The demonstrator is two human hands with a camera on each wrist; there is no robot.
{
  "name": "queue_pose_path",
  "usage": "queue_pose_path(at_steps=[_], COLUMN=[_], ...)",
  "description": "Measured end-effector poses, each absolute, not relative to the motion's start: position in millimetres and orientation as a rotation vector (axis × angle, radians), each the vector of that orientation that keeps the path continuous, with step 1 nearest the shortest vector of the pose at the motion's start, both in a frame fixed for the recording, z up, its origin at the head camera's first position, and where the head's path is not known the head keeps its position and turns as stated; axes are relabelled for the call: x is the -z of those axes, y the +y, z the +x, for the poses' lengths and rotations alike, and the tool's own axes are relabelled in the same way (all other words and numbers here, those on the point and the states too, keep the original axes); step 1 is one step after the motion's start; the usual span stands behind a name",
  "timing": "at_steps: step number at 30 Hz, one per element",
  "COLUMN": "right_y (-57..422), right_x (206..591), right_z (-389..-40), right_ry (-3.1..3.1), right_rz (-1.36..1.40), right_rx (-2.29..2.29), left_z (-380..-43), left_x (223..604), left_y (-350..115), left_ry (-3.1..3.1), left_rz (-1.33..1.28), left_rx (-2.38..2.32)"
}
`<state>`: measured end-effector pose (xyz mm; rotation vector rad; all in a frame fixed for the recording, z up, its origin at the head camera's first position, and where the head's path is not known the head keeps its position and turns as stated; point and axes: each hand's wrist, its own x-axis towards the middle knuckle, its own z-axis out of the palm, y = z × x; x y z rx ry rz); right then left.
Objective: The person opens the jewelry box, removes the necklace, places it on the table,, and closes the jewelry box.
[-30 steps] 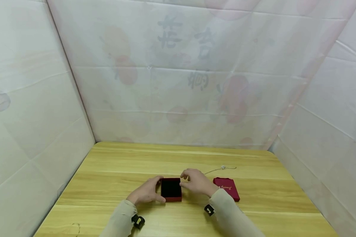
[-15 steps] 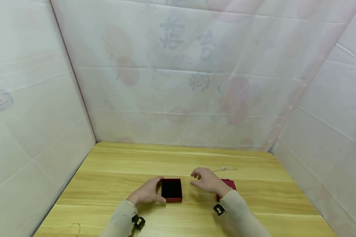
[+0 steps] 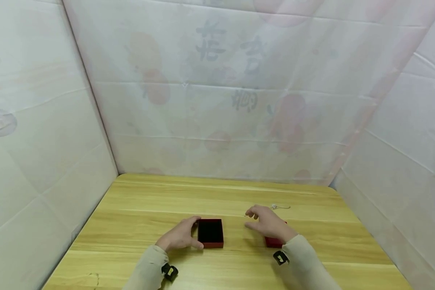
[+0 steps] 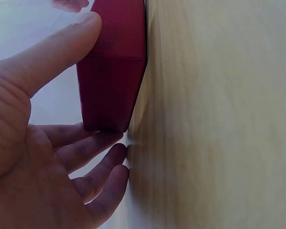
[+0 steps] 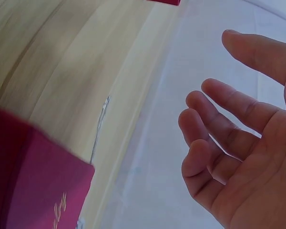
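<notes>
An open-topped red box (image 3: 213,245) with a black lining stands on the table. My left hand (image 3: 181,235) grips its left side, thumb at the near corner and fingers at the far one; the left wrist view shows the thumb on the red wall (image 4: 112,90). My right hand (image 3: 270,222) hovers to the right of the box, fingers loosely bent, holding nothing. Beneath that wrist lies a red lid (image 3: 273,242), mostly hidden; gold lettering shows on the lid (image 5: 52,176) in the right wrist view. Just beyond the right hand lies a thin silvery chain (image 3: 283,207), partly covered by it.
The wood-grain table (image 3: 159,197) carries these things. Pale printed cloth (image 3: 217,121) hangs behind it and along both sides. Each wrist wears a black strap device, such as the right one (image 3: 280,257).
My right hand has moved right, away from the box, and now covers much of the lid and part of the chain. The left hand has stayed at the box.
</notes>
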<state>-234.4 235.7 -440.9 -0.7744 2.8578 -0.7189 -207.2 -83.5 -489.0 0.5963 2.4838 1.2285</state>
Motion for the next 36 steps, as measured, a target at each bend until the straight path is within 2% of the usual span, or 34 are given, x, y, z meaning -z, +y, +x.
queue_pose_path(at_steps=[7,36], right_y=[254.0,321.5], right_x=[441.1,451.0], right_z=[-232.4,-234.7], right_ry=[2.893,2.881], right_rz=[-0.806,-0.6], right_rx=[0.677,0.586], left_z=[-207.3,-208.2], left_x=[490.8,491.9], left_y=[-82.4,-82.1], left_ry=[2.485,2.476], left_rz=[0.606,0.592], left_rx=[-1.228,-1.241])
